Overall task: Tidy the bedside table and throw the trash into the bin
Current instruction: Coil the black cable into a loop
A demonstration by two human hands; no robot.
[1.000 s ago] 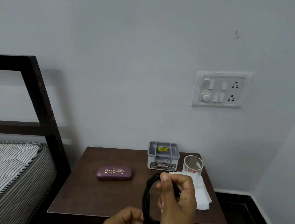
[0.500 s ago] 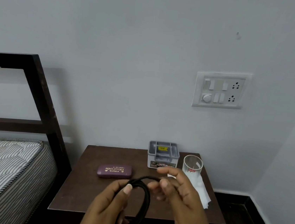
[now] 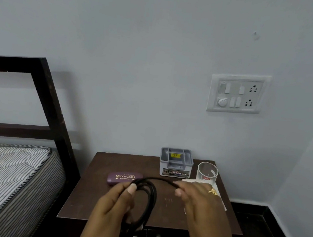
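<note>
I hold the black cable (image 3: 149, 197) in front of the grey organiser box (image 3: 176, 163), over the middle of the desk (image 3: 92, 198). My left hand (image 3: 114, 205) is clenched round the bundle of loops, thumb pressed on top, I judge so that the turns cannot spring apart. My right hand (image 3: 199, 199), in front of the box and a little to its right, grasps the loose run of cable in its fingertips and draws it out sideways, which looks like the lead-in for one more turn. The purple glasses case (image 3: 124, 178) lies flat to the front-left of the box, and the glass (image 3: 207, 172) stands upright just to its right. The white tissue (image 3: 222, 202) is spread in front of the glass, mostly hidden under my right hand; I take it for the trash, not yet dealt with. I see no bin from here
</note>
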